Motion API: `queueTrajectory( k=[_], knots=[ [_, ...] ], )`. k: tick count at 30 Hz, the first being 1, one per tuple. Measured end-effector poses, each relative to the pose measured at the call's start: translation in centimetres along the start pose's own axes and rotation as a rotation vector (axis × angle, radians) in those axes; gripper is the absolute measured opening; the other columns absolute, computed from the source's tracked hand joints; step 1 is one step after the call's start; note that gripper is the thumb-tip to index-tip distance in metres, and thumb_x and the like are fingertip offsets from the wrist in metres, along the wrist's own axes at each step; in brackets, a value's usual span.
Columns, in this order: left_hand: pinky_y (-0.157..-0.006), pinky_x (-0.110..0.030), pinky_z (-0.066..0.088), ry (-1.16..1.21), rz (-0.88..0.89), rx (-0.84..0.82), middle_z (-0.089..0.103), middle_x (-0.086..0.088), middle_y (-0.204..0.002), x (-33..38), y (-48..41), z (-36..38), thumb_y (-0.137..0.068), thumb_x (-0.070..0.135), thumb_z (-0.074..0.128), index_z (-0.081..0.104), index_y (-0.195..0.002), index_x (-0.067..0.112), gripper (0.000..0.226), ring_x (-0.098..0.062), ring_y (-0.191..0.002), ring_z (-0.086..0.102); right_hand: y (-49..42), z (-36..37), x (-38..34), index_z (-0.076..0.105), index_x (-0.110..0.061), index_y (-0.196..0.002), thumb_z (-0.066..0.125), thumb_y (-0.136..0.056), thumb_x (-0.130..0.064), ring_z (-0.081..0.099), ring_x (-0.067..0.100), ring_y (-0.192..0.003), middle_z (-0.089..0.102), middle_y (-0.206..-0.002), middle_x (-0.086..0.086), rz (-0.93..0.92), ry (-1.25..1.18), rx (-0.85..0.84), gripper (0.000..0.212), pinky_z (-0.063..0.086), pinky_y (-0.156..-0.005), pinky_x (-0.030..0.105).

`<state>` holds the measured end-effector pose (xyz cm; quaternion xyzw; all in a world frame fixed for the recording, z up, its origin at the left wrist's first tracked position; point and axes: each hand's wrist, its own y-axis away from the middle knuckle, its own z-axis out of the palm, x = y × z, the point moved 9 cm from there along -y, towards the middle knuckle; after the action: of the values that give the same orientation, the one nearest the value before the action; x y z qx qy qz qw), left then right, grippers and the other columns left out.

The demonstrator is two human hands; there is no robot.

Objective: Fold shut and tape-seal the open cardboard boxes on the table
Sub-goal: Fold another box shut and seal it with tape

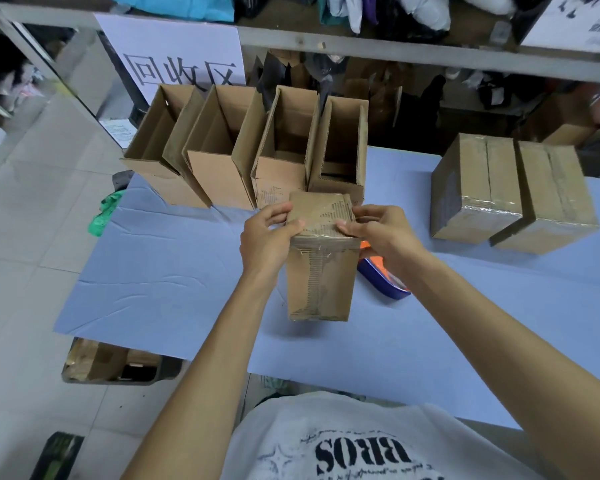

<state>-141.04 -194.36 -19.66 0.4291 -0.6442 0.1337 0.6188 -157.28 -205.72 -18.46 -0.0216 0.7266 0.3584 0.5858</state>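
Left hand (267,233) and right hand (373,230) grip a small cardboard box (321,278) from either side at its upper end. The fingers of each curl round a side edge, and both thumbs press on the closed face turned toward the person. Clear tape (326,241) runs across the box's fold just below the thumbs, shiny and wrinkled. The box hangs below the hands over the blue-covered table (174,271); whether its lower end rests on the cloth cannot be told.

Just beyond the fingertips stands a row of four open boxes (219,174), flaps upright, packed side by side; the nearest sits directly behind the held box. Well off to the right of the right hand, two sealed boxes (482,192) lie together on the table, tape glinting along their seams. Beneath the right wrist, a blue-and-orange tool (383,277) lies on the cloth beside the held box, partly hidden by the forearm.

Far beyond the left hand, a white sign (181,53) with large characters leans under a shelf (378,46). Left of the left hand, past the table's edge, a green bag (104,213) lies on the tiled floor.
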Motion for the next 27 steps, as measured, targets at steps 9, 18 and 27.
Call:
queueTrajectory(
  k=[9,18,27],
  knots=[
    [-0.095,-0.027,0.049,-0.167,0.119,0.031,0.068,0.014,-0.102,0.8,0.7,-0.2,-0.093,0.018,0.061,0.070,-0.115,0.027,0.025,0.011,-0.084,0.059,0.5,0.5,0.3,0.064,-0.020,-0.082,0.062,-0.090,0.000,0.070,0.012,-0.073,0.073,-0.087,-0.003,-0.071,-0.021,-0.135,0.022,0.057,-0.059,0.027],
    [-0.088,-0.015,0.049,0.005,0.119,-0.093,0.062,0.013,-0.121,-0.5,1.2,0.2,-0.084,0.043,0.070,0.053,-0.133,0.024,0.055,0.004,-0.108,0.058,0.0,0.6,0.7,0.057,-0.014,-0.128,0.055,-0.092,-0.006,0.067,0.007,-0.083,0.074,-0.096,-0.008,-0.031,0.049,-0.251,0.037,0.056,-0.076,0.029],
    [-0.072,-0.010,0.051,-0.077,0.184,-0.319,0.050,0.021,-0.125,-2.9,2.9,1.3,-0.072,0.009,0.085,0.036,-0.140,0.037,0.089,-0.004,-0.113,0.055,2.6,0.8,4.3,0.011,-0.040,-0.152,0.069,-0.077,0.008,0.066,0.009,-0.082,0.062,-0.109,0.001,-0.120,0.281,-0.344,0.106,0.057,-0.080,0.049]
  ],
)
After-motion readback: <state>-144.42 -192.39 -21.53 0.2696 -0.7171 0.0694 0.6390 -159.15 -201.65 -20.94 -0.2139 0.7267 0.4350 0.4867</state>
